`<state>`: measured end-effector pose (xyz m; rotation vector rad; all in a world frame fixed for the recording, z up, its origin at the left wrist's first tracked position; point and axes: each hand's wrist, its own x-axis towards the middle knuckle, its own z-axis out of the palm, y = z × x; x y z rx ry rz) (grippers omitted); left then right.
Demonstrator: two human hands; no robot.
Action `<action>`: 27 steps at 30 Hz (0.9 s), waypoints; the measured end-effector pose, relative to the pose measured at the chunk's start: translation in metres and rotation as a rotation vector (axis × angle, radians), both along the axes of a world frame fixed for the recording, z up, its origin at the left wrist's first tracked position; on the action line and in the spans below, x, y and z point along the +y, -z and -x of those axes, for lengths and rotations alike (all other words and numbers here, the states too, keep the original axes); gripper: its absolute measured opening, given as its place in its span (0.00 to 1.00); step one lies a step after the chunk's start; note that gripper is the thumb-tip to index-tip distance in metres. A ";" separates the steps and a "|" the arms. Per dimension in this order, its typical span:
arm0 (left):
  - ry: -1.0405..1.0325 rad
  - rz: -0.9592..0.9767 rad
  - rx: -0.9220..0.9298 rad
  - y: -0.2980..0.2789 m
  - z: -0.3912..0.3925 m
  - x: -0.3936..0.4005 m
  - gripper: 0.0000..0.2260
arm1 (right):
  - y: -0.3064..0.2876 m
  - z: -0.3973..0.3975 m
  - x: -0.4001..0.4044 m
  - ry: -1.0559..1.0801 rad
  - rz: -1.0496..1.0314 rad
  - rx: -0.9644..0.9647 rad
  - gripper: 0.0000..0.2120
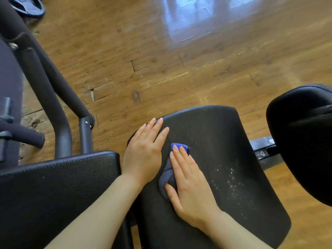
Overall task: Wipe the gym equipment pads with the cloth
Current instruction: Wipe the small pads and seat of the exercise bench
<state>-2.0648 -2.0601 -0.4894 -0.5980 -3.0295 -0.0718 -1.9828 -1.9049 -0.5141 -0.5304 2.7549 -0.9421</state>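
The right hand (pixel 190 184) lies flat on a blue-grey cloth (pixel 168 175) at lower centre of the frame, its grip spread: fingers straight and together, pressing the cloth down, the thumb tucked against the cloth's lower fold. A bright blue corner of the cloth peeks out past the fingertips. Just to the left, the left hand (pixel 145 151) rests palm-down with its grip likewise spread, fingers straight and reaching the upper left edge of the same pad, touching nothing but the vinyl. The two hands lie side by side, nearly touching along the cloth.

Both hands rest on a black seat pad (pixel 221 141) that fills the lower centre and right of the frame. White specks (pixel 231 180) are scattered over its surface to the right of the right hand. A second black textured pad (pixel 59 187) sits at lower left, just beside the seat pad. A third rounded pad (pixel 301 137) stands at the right edge, apart from the seat pad. A dark metal frame (pixel 53 90) runs down the left side. Beneath everything is a wooden floor (pixel 179 60), glossy with window reflection at upper right, and a weight plate (pixel 30 8) lies in the upper left corner.
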 end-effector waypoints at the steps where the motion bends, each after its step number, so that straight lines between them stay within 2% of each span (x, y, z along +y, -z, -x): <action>1: -0.005 -0.014 -0.006 -0.001 -0.001 0.000 0.22 | -0.001 -0.010 0.003 -0.018 0.008 -0.002 0.34; 5: -0.012 -0.034 -0.012 -0.001 -0.001 0.001 0.24 | 0.000 -0.043 0.019 -0.102 0.004 0.077 0.33; 8: -0.020 -0.060 -0.004 -0.001 0.000 0.001 0.24 | 0.003 -0.008 0.009 -0.097 -0.007 0.105 0.32; 12: -0.030 -0.099 0.016 0.000 0.001 0.002 0.21 | 0.005 0.035 -0.016 0.029 0.002 0.066 0.32; 15: -0.002 -0.045 0.010 0.001 0.000 -0.001 0.22 | 0.007 -0.010 -0.005 0.072 0.009 -0.003 0.34; 18: 0.013 0.023 0.003 0.003 -0.001 -0.001 0.21 | 0.014 -0.059 0.019 0.068 -0.057 0.041 0.32; 21: 0.010 0.036 0.019 0.004 0.000 -0.001 0.20 | 0.020 -0.038 0.024 0.090 -0.097 0.025 0.35; 24: 0.010 0.091 0.038 0.006 -0.001 0.002 0.20 | 0.014 0.015 0.012 0.242 -0.086 -0.035 0.37; 27: -0.043 0.152 0.020 0.006 -0.008 0.015 0.21 | 0.016 0.003 0.016 0.291 -0.082 -0.105 0.38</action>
